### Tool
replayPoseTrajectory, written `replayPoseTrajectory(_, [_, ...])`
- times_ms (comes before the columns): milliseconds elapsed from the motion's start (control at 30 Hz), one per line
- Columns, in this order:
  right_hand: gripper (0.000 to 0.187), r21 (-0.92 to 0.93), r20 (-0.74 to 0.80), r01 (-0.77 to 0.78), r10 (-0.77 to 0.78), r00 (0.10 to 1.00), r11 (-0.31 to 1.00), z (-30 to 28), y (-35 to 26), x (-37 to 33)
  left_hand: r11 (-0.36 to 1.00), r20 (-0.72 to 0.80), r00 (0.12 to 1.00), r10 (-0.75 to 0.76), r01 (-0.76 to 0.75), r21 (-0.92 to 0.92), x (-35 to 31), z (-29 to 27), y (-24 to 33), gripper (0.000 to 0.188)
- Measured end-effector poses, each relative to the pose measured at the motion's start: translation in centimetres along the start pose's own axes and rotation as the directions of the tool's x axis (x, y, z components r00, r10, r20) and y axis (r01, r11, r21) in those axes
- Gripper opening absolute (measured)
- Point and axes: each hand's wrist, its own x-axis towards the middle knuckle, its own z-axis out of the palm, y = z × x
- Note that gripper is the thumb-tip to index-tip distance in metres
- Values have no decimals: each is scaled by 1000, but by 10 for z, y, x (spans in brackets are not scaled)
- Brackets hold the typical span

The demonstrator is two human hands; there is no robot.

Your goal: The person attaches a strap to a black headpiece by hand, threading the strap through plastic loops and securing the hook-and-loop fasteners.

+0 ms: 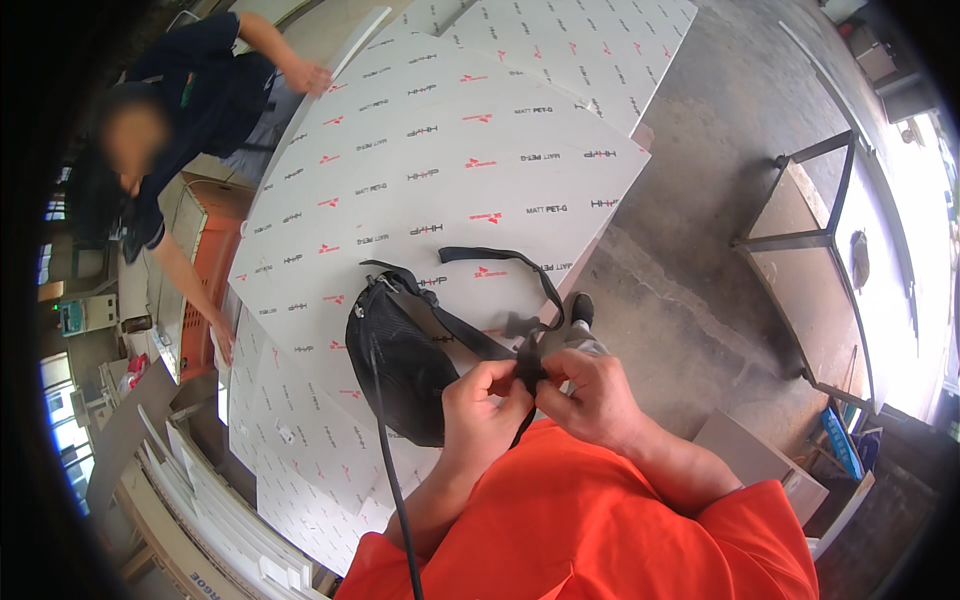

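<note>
A black waist bag [393, 362] lies on the large white panel [430, 170] just in front of me, its zipped end pointing away. Its black strap [515, 255] loops across the panel and comes back to my body. Close to my chest, my left hand [482, 408] and my right hand [592, 393] meet with bent fingers, both pinching a dark piece of the strap [529, 362]. Whether this piece is a buckle or a slider, I cannot make out. A thin black cord [388, 465] runs from the bag area down past my left forearm.
A co-worker [190, 110] in a dark shirt leans at the panel's far left, one hand on its edge. An orange machine [212, 235] stands beside them. White boards [215, 520] are stacked at lower left. A metal-framed cart [800, 240] stands on the concrete floor to the right.
</note>
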Motion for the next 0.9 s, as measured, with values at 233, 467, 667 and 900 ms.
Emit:
replayPoseTrajectory(233, [12,117,20,-131,129,991,984,1,0,0,999,6,999,35,-35,19,-5,-3,0,15])
replayPoseTrajectory(467, [20,463,187,-151,70,980,873,5,11,0,981,-4,1000,-11,10,-195,-9,-7,6,10])
replayPoseTrajectory(667, [5,789,350,-322,48,936,523,9,19,3,925,127,981,-147,182,-333,3,-25,8,13])
replayPoseTrajectory(900, [9,751,311,-198,-73,948,630,28,28,2,871,97,984,-147,175,-460,15,-31,22,14])
